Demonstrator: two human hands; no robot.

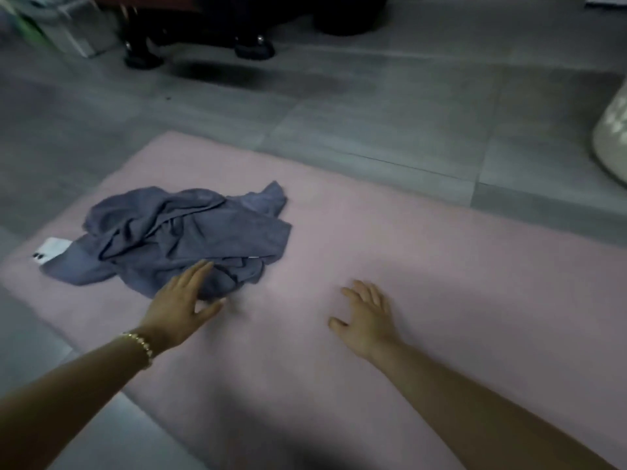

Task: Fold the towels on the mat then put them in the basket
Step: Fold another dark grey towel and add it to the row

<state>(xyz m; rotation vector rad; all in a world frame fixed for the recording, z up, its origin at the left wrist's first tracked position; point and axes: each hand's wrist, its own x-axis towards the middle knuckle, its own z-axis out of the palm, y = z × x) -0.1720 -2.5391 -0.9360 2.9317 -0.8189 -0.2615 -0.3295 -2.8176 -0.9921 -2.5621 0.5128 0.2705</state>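
Observation:
A crumpled heap of blue-grey towels (190, 232) lies on the left part of the pink mat (424, 259). My left hand (185, 301), a gold bracelet on its wrist, reaches out with straight fingers to the heap's near edge, fingertips at the cloth. My right hand (368, 315) hovers or rests over the bare mat to the right of the heap, fingers spread and holding nothing. A pale basket (612, 137) shows partly at the right edge, on the floor beyond the mat.
A white phone (51, 251) lies at the mat's left end, partly under the towels. Grey floor tiles surround the mat. Dark furniture legs (142, 52) and a dark round object (346, 15) stand at the back.

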